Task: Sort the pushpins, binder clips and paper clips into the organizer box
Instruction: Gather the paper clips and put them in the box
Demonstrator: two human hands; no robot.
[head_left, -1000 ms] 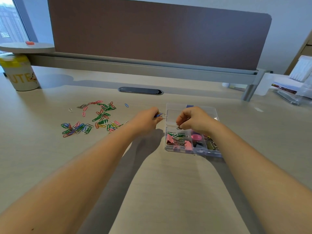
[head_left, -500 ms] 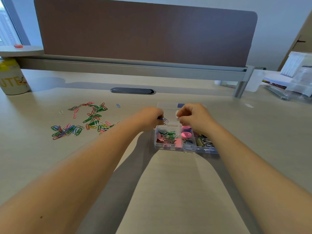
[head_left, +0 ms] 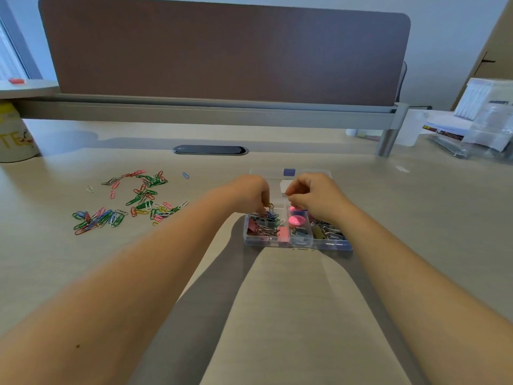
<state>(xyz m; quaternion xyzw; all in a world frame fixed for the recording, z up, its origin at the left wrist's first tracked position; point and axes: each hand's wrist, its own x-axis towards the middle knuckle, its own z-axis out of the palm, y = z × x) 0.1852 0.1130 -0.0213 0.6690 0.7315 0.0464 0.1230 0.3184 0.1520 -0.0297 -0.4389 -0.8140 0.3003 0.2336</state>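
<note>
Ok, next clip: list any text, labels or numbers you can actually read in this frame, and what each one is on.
"TE": yellow letters on the white container at the desk's far left edge; the rest of the word is cut off by the frame.
Printed strip on the packet at far right: too blurred to read.
Blue label on the organizer box lid: too small to read.
Nothing else legible.

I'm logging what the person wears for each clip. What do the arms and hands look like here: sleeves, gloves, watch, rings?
Both forearms are bare to the frame's edge, with no sleeves showing. The left hand and right hand wear no gloves; no watch, bracelet or ring shows.
</note>
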